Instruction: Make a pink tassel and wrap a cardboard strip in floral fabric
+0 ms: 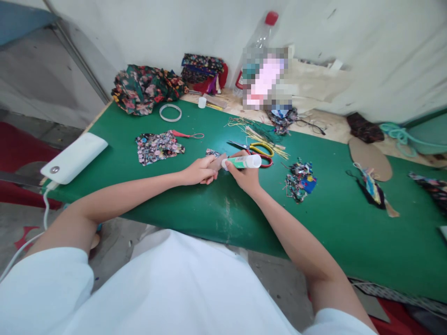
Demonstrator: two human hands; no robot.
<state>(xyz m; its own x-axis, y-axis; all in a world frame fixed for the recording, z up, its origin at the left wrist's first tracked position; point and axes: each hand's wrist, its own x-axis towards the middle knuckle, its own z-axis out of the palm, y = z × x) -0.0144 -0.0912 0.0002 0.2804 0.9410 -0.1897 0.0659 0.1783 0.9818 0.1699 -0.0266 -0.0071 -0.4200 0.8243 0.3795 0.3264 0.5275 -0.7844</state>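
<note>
My right hand point(247, 178) is closed around a white and green glue stick point(246, 162), its tip end pointing left. My left hand point(198, 171) pinches a small flat brownish piece point(218, 163), and the glue stick's tip is at or very near it. Just behind the fingers shows a scrap of patterned fabric point(211, 152), partly hidden. Scissors point(256, 151) with yellow and red handles lie right behind my right hand. Flowered fabric pieces point(159, 147) are spread to the left, beside a red cord loop point(188, 135).
Along the back are bunched flowered cloth point(145, 90), a roll of tape point(170, 112), a white cap point(201, 102) and a clear bottle point(263, 35) with a red cap. A white power bank-like box point(75, 158) stands left. Fabric scraps point(301, 181) and an oval board point(370, 158) lie right.
</note>
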